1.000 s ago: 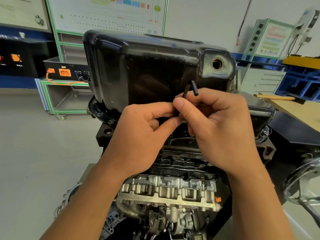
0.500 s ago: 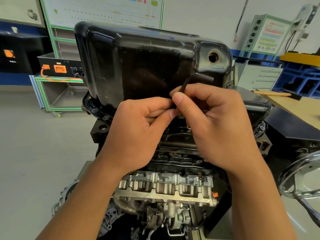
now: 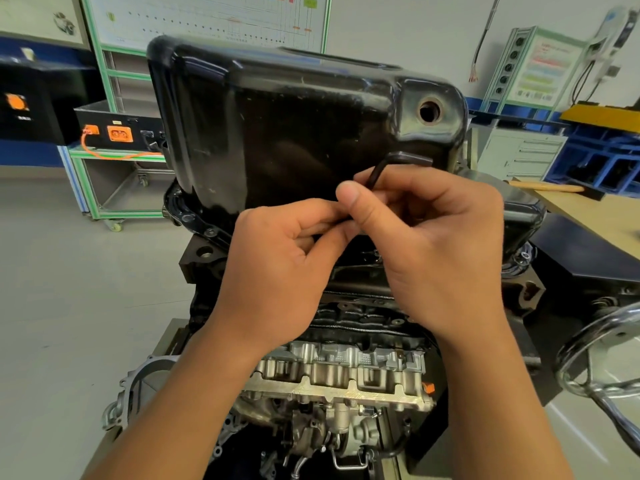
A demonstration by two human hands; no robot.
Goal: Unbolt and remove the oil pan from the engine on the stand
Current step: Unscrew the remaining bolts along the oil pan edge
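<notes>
since half a second ago, the short arm of the black l-shaped hex key [image 3: 398,159] has swung a little further to your right. in the head view, your right hand [image 3: 440,244] curls thumb and fingers round its shaft, and your left hand [image 3: 280,265] pinches it just below. the glossy black steel oil pan [image 3: 277,133] sits atop the silver and black engine [image 3: 346,372], just behind both hands.

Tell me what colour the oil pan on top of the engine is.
Glossy black, with light reflections; the oil pan shows best in the head view.
</notes>
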